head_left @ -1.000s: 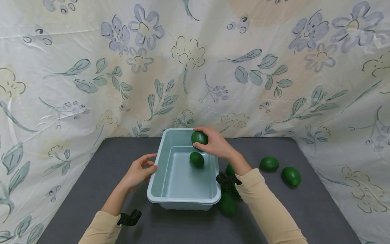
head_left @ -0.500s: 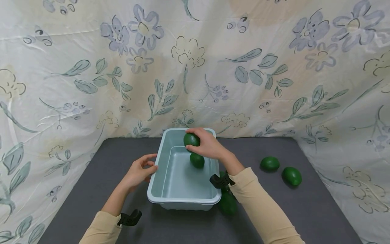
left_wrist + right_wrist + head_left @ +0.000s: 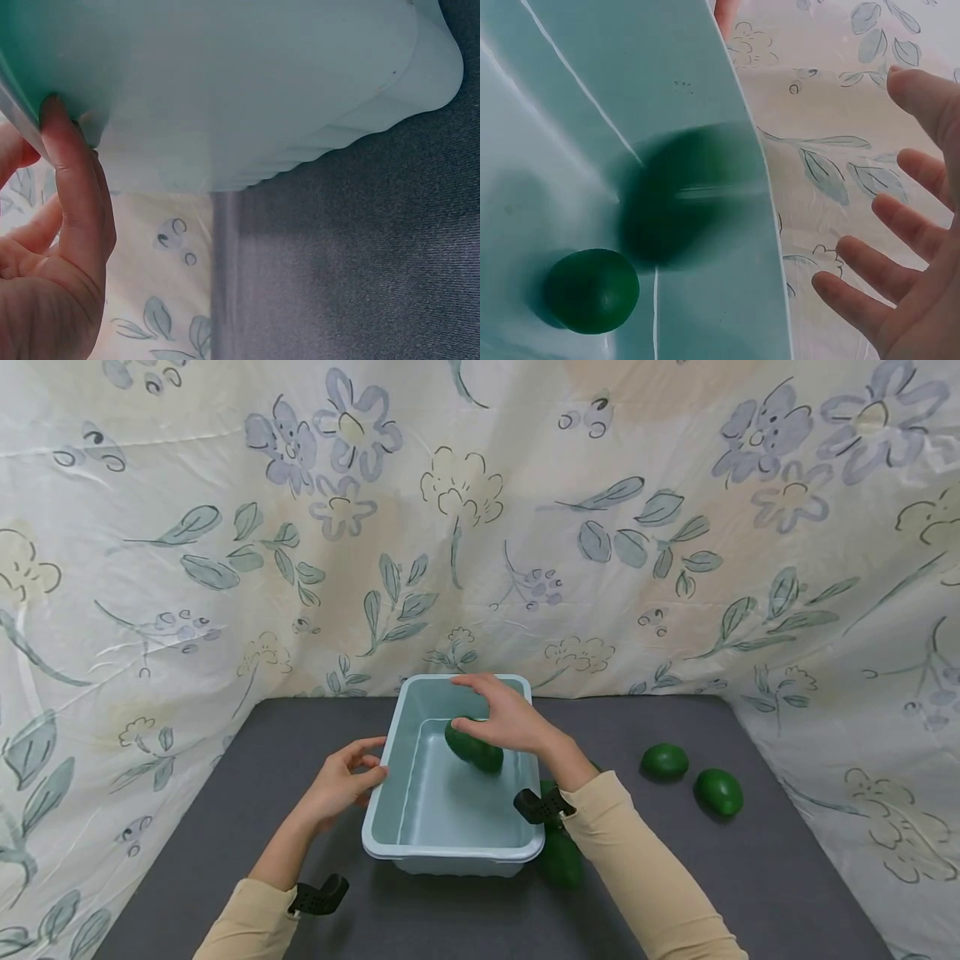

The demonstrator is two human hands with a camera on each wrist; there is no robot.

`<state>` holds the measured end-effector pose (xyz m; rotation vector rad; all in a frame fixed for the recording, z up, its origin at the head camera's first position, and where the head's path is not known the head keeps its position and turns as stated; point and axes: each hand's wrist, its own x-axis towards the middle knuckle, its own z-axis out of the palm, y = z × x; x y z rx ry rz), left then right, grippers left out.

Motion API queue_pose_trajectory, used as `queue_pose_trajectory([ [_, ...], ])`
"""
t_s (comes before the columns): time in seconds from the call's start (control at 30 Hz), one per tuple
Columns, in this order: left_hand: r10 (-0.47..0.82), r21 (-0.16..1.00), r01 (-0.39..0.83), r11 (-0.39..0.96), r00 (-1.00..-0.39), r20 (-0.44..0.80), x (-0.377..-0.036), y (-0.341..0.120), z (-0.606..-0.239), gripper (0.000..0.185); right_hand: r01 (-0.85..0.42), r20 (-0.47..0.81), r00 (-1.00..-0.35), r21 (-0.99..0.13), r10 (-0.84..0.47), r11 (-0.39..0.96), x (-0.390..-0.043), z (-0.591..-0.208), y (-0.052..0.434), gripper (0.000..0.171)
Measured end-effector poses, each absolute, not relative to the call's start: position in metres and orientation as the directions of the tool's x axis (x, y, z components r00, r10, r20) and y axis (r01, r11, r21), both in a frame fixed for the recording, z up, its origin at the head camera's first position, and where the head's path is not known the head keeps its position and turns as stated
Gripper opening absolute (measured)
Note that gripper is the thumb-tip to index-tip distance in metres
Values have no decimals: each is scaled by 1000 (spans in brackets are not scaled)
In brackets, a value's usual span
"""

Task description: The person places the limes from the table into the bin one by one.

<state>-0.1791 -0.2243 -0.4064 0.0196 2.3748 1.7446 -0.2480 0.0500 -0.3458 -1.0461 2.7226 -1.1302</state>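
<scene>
A pale blue-green plastic tub [image 3: 454, 853] stands mid-table. My left hand [image 3: 343, 783] pinches its left rim between thumb and fingers; in the left wrist view, the fingers [image 3: 75, 176] lie along the tub's outer wall. Over the tub's far part is my right hand [image 3: 510, 720], fingers spread and holding nothing. Below it a dark green avocado [image 3: 461, 741] drops, seen as a blur in the right wrist view [image 3: 679, 202]. Another avocado [image 3: 592, 291] lies on the tub floor, partly overlapped by the falling one in the head view.
Several avocados [image 3: 561, 860] lie against the tub's right side, partly hidden by my right wrist and its black strap [image 3: 540, 806]. Two more avocados [image 3: 664, 762] [image 3: 718, 792] rest farther right on the dark grey tabletop [image 3: 637, 727]. A flowered cloth [image 3: 487, 527] hangs behind.
My right hand has moved left over the tub with an avocado, opened and let it go; the avocado has dropped toward the other one. The left hand has stayed at the rim.
</scene>
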Motion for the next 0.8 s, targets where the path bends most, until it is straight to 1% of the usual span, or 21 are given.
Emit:
queue_pose_trajectory([
  [0.13,119,944,-104,314,-982,-148,-179,-224,-406,52,-568,226,-783,-639,-579,518,-248,-345,54,59],
  [0.8,109,943,-112,312,-982,-153,-179,-223,-405,52,-575,328,-798,-663,-505,479,-236,-351,91,56],
])
